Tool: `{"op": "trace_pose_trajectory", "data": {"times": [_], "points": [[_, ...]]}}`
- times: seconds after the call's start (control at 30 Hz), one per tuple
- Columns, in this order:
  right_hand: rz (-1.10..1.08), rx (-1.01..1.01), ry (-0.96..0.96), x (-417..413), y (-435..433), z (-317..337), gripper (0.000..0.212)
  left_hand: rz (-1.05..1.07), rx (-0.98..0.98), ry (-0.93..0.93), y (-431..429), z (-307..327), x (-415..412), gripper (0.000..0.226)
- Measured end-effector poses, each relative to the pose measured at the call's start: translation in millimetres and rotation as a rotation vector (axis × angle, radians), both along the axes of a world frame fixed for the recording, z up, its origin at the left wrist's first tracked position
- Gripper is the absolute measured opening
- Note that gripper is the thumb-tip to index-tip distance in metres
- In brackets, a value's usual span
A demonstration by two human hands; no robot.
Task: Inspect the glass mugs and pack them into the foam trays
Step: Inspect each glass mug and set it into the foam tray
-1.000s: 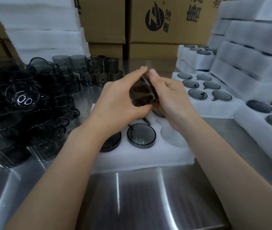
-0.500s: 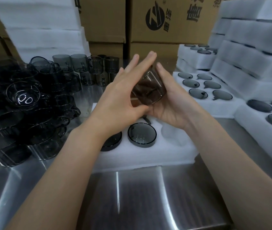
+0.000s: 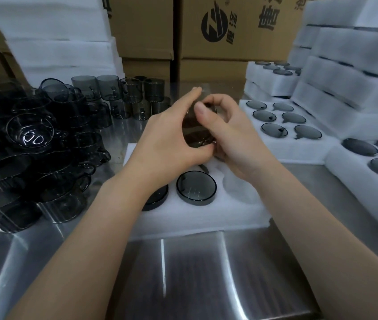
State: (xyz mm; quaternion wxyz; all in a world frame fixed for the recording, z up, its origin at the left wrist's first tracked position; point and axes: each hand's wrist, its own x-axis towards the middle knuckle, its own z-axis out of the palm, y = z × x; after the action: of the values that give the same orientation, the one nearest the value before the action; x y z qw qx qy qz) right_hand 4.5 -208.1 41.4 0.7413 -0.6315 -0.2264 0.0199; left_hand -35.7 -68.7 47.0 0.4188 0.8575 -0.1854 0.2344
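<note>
Two hands hold one smoky grey mug [image 3: 196, 132] in the air over the far end of the near tray [image 3: 197, 218], mid-scene. The left hand [image 3: 169, 144] cups its left side, with the fingers reaching up behind the glass almost straight and the thumb tucked under its lower edge. The right hand [image 3: 232, 137] grips from the right, thumb pressed on the near wall and fingers curled over the far rim. The near tray holds two seated mugs, each with a flat round face up: one in full view [image 3: 196, 191], and one half hidden under the left wrist [image 3: 159, 197]. One empty pocket [image 3: 236, 188] lies just right of them. To the right a second tray [image 3: 310, 153] carries six mugs [image 3: 274, 130] in two columns of three. Nearer on the right a third tray [image 3: 349, 181] shows three mugs [image 3: 360, 146] before the frame cuts it off. More filled trays [image 3: 356, 65] are stacked far right, too layered to count. On the left a pile [image 3: 33, 146] of loose mugs lies heaped, overlapping too much to count, with upright ones at its far edge. A foam stack [image 3: 51, 42] stands far left. Four boxes [image 3: 148, 31] show between the foam, two over two. Everything sits on a steel table [image 3: 195, 273].
</note>
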Motion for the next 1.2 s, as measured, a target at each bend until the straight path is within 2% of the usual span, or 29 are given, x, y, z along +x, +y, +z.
{"op": "trace_pose_trajectory", "data": {"times": [0.27,0.43,0.57,0.67,0.83,1.07,1.2], "points": [[0.035,0.211,0.116,-1,-2,5,0.010,-0.100,0.066,-0.115,-1,0,-5,0.086],[0.066,0.255,0.111,1,-4,5,0.012,-0.140,0.088,-0.143,0,-1,-2,0.090],[0.104,0.195,0.143,1,-5,6,0.019,-0.134,0.072,-0.125,0,-1,-2,0.091],[0.101,0.178,0.183,2,-7,9,0.021,-0.103,0.008,-0.129,3,-1,-2,0.091],[0.087,0.208,0.258,3,-11,12,0.017,-0.043,-0.079,-0.160,6,-3,1,0.073],[0.230,0.089,0.128,2,-12,11,0.047,-0.147,-0.382,0.016,9,-1,6,0.044],[0.192,0.093,0.082,3,-10,7,0.049,-0.213,-0.444,0.120,13,0,7,0.054]]}}
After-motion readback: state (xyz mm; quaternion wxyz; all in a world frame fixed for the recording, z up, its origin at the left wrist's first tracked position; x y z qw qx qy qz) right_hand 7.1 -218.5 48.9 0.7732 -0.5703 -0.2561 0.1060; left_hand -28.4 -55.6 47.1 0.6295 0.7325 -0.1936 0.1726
